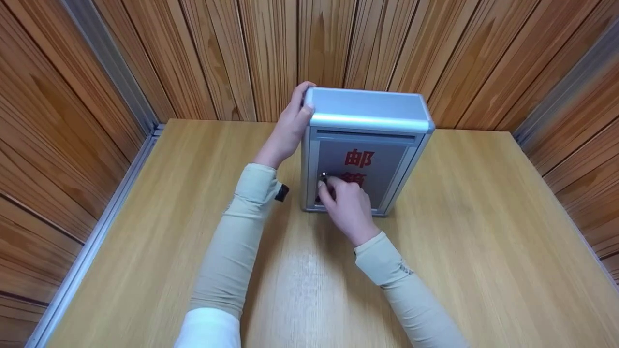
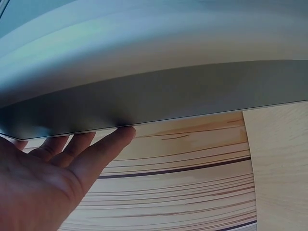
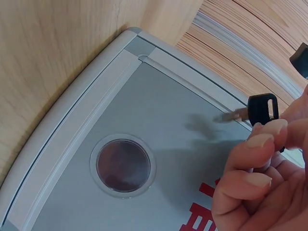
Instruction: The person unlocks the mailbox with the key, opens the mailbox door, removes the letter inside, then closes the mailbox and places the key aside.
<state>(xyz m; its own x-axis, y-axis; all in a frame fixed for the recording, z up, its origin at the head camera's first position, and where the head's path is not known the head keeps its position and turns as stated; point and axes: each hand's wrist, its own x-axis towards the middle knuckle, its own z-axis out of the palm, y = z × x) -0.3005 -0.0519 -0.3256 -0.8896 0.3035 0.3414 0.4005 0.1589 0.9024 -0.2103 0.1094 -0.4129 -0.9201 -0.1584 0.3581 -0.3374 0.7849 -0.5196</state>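
Observation:
A silver-grey metal mailbox [image 1: 372, 107] with red characters stands upright on the table. My left hand [image 1: 288, 126] rests against its upper left side, fingers reaching toward the back corner. In the left wrist view, the outstretched fingers [image 2: 108, 151] touch the edge of the grey side panel. At the lock [image 1: 323, 175] on the lower left of the mailbox's front, my right hand [image 1: 349, 205] pinches a key. The right wrist view shows a black-headed key [image 3: 262, 109] by the curled fingers, its metal shaft pointing away from them; the fingers hide part of it.
The wooden table [image 1: 145, 232] lies under the mailbox, with a slatted wood wall [image 1: 217, 58] close behind it. A metal rail [image 1: 96, 241] runs along the table's left edge. Low on the mailbox's front is a round window [image 3: 123, 165].

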